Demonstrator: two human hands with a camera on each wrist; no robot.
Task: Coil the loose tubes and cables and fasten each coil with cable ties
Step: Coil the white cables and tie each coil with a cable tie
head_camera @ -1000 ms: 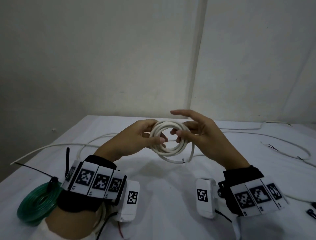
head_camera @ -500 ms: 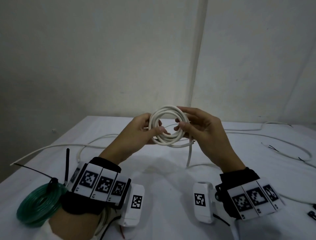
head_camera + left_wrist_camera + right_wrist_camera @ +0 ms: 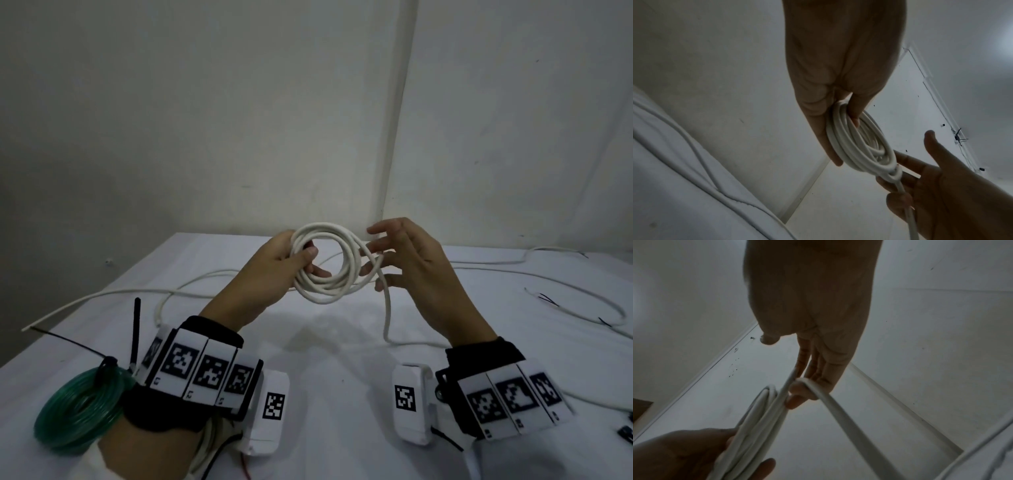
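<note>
Winding the white cable (image 3: 325, 270) is clearly the step in hand, and I'd say the whole job is maybe a third done. One green tube coil (image 3: 77, 409) already sits tied with a black cable tie (image 3: 106, 361) near the left wrist, so that one's finished. The white coil has several loops but no tie on it yet, and a loose tail (image 3: 387, 308) hangs down from the right fingers to the table (image 3: 325, 377). More white cable (image 3: 582, 298) lies uncoiled on the table off to the right, well apart from both hands, so that's still to do too.

Left hand (image 3: 274, 270): thumb and fingers curled round the left side of the loops, thumb pressing on the near side, holding the coil up in the air between the hands.

Right hand (image 3: 414, 260): fingers mostly spread and fairly straight, with the cable running over the lower fingers (image 3: 803, 391) where it feeds onto the coil's right edge. Looks more like guiding than a firm grip
</note>
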